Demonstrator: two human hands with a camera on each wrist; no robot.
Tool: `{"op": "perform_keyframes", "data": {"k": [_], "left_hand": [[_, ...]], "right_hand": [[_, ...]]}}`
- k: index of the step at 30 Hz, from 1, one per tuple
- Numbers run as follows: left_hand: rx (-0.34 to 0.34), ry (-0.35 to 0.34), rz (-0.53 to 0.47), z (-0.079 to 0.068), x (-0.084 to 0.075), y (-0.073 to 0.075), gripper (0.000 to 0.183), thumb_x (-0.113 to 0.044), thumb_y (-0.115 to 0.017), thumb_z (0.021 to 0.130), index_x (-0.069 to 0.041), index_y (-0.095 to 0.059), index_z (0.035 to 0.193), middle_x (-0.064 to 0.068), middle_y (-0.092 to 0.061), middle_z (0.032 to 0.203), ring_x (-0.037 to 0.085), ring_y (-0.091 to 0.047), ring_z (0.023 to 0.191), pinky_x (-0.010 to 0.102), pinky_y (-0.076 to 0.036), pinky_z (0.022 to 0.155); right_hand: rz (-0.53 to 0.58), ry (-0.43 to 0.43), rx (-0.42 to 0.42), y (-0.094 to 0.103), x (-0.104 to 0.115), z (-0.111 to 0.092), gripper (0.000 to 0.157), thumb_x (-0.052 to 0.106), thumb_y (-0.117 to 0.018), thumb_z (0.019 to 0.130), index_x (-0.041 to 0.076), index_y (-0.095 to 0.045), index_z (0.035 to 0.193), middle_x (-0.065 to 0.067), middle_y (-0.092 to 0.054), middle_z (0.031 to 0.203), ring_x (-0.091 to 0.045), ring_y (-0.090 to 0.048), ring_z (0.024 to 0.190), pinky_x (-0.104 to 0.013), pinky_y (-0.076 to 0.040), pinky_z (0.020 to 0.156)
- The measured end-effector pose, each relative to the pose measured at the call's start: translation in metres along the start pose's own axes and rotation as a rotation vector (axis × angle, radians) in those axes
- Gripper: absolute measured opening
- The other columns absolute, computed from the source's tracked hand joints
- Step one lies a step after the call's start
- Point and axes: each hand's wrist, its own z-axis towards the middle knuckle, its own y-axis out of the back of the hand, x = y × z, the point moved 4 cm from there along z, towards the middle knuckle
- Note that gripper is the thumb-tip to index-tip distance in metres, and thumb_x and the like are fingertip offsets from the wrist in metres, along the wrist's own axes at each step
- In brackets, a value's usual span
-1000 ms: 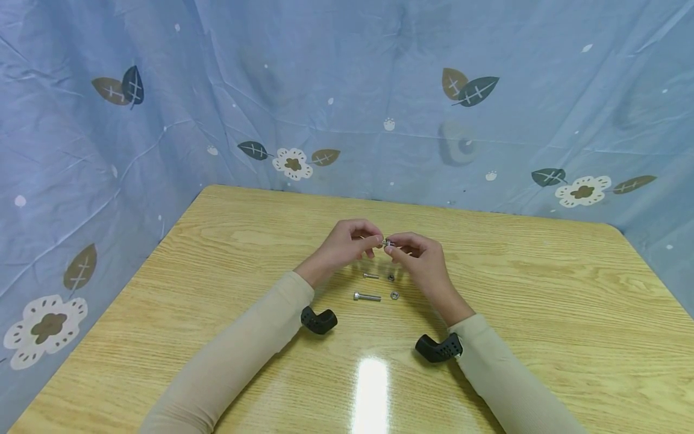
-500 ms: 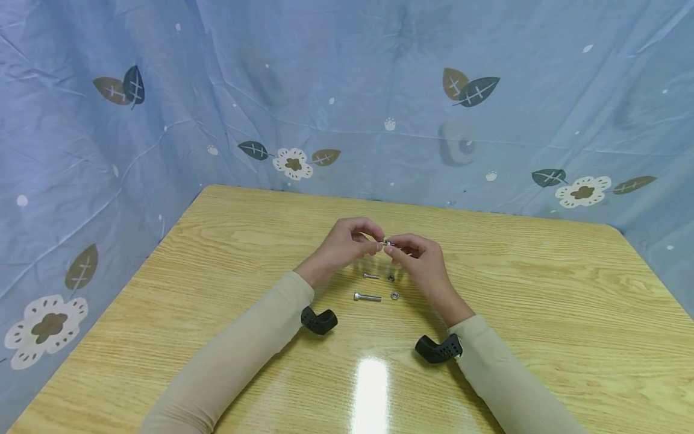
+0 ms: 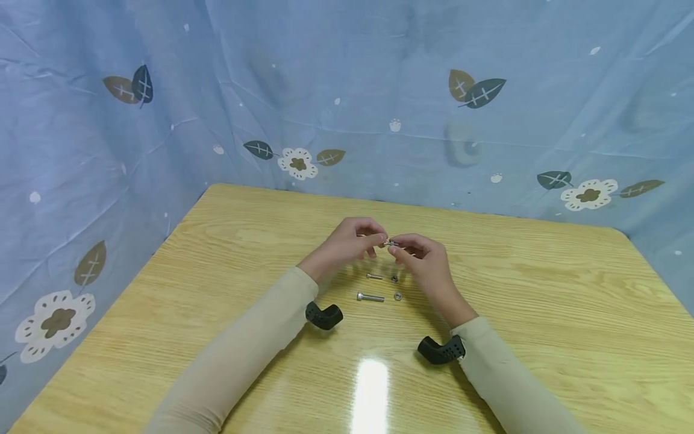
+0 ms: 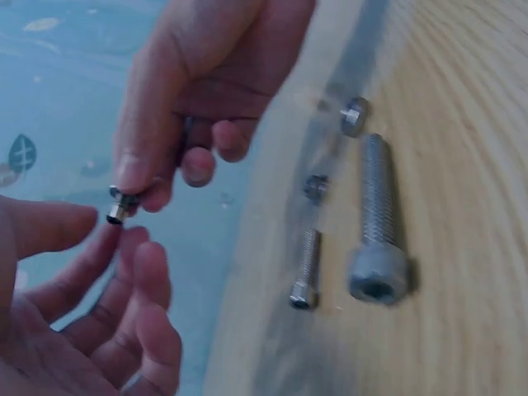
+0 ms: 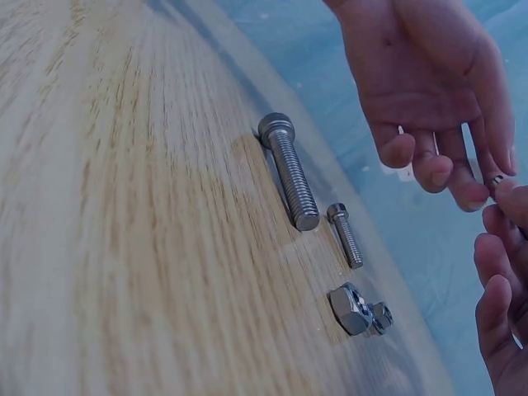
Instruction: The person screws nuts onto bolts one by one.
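Above the table, my two hands meet at a small silver bolt (image 4: 115, 216) with a nut (image 4: 124, 198) beside its head. My left hand (image 3: 349, 241) has its thumb and forefinger at the bolt's head end, its other fingers loosely bent. From the other side, my right hand (image 3: 428, 262) pinches the nut between thumb and fingertips, which hide part of it. Below them on the table lie a large socket-head bolt (image 3: 371, 297) with a large nut (image 3: 398, 296), and a smaller bolt (image 3: 374, 276) with a smaller nut (image 3: 394, 278).
The wooden table (image 3: 260, 253) reaches back to a blue patterned cloth (image 3: 347, 84). Black curved mounts sit at both wrists, the left mount (image 3: 324, 316) and the right mount (image 3: 441, 351). A bright reflection (image 3: 371, 392) shows near the front.
My left thumb has shifted up along the bolt as the left fingers turn slightly. My right hand keeps its pinch. The head view has shifted a little; the loose bolts and nuts stay put.
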Motion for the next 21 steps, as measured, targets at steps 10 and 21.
{"op": "perform_keyframes", "data": {"k": [10, 21], "left_hand": [[0.033, 0.084, 0.038, 0.0061, -0.006, 0.0001, 0.014, -0.027, -0.059, 0.097, -0.017, -0.068, 0.102, 0.006, -0.068, 0.102, 0.035, -0.065, 0.092, 0.044, -0.05, 0.068], [0.012, 0.081, 0.045, 0.0075, -0.0076, 0.0012, 0.01, -0.023, -0.066, 0.093, -0.017, -0.07, 0.1, 0.003, -0.067, 0.096, 0.025, -0.065, 0.084, 0.046, -0.051, 0.072]], "right_hand": [[0.021, 0.005, -0.012, 0.0014, -0.0015, 0.001, 0.025, 0.027, -0.071, 0.09, 0.01, -0.072, 0.108, 0.01, -0.069, 0.089, -0.025, -0.065, 0.074, -0.034, -0.054, 0.064], [0.001, -0.003, -0.015, 0.003, -0.0015, 0.0006, 0.025, 0.026, -0.069, 0.09, 0.009, -0.072, 0.109, 0.008, -0.068, 0.085, -0.019, -0.065, 0.072, -0.03, -0.052, 0.063]]}}
